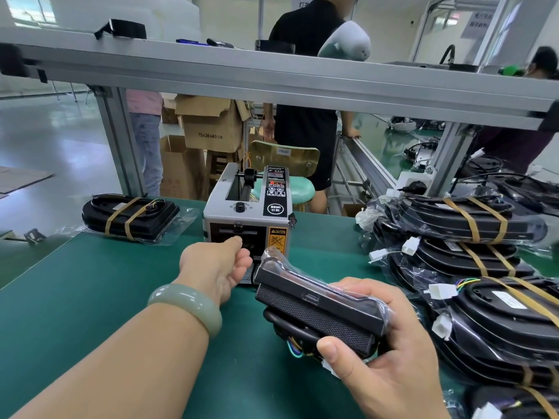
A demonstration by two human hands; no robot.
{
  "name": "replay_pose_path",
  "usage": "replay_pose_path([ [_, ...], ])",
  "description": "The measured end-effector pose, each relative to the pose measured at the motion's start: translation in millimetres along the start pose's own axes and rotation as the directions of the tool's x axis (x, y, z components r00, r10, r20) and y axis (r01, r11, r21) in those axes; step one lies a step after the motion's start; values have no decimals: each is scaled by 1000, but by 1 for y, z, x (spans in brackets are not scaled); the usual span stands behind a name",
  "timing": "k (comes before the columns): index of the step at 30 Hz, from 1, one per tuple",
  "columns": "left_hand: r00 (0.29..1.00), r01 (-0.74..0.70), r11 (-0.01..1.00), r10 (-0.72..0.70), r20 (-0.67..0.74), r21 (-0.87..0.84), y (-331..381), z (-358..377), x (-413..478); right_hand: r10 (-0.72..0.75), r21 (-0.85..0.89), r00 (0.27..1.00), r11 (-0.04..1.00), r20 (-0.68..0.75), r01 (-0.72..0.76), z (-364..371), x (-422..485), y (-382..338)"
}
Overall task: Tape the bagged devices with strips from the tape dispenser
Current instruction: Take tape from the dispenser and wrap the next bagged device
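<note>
Held item: black, textured-plastic bagged device [317, 309] in clear film, coloured wires showing at its underside. Held off the worktop, front centre, just in front of the dispenser.
R hand: right hand [384, 361] grips the bagged device from its near end. Thumb on near edge, fingers curled round the far side.
L hand: left hand [217, 264] reaches fwd to the dispenser front. One finger stretched to the outlet slot, the rest curled in. Can't tell whether it has hold of a strip.
L wrist: pale green stone bangle [186, 306].
Dispenser: grey metal box-shaped tape dispenser [242, 213]. Black control panel w/ round "SEMI" mark, black knob on top, yellow caution label on front. Stands on worktop, centre, behind both hands.
L side: single taped unit [130, 217], black, bagged, two tan tape bands across it. Lies flat on worktop, left of the dispenser and apart from it.
R side: pile of taped units [484, 261], black, bagged, tan bands, w/ white connectors and wires sticking out. Stacked along the worktop's right side.
Worktop: green mat-covered worktop [75, 313].
Frame: grey aluminium rail [272, 77] crosses above, w/ uprights at both sides.
Behind: person in black top and shorts [305, 122] stands beyond the worktop. Stool w/ mint-green seat [287, 189] just behind the dispenser. Brown cardboard boxes [208, 125] stacked to its left.
</note>
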State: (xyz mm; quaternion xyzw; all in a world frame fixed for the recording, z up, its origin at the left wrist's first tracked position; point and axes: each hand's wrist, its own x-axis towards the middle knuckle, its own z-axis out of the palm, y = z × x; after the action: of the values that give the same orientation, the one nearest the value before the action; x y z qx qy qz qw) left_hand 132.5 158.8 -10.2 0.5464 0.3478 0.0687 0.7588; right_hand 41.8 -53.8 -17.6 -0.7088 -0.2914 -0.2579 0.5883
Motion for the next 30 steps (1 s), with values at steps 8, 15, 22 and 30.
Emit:
replay_pose_path([
  [8,1000,6,999,-8,-29,-54,1,4,1,5,27,1000,1000,8,-6,1,1,-2],
  [15,993,-28,999,25,-115,-31,-2,8,-5,20,61,1000,998,13,-20,1,0,-2],
  [22,987,-79,993,65,-150,-91,-5,0,-4,0,63,1000,998,16,-1,2,1,-2],
  [30,990,-72,997,68,-120,-28,2,1,-1,-4,58,1000,998,12,3,2,0,-2],
])
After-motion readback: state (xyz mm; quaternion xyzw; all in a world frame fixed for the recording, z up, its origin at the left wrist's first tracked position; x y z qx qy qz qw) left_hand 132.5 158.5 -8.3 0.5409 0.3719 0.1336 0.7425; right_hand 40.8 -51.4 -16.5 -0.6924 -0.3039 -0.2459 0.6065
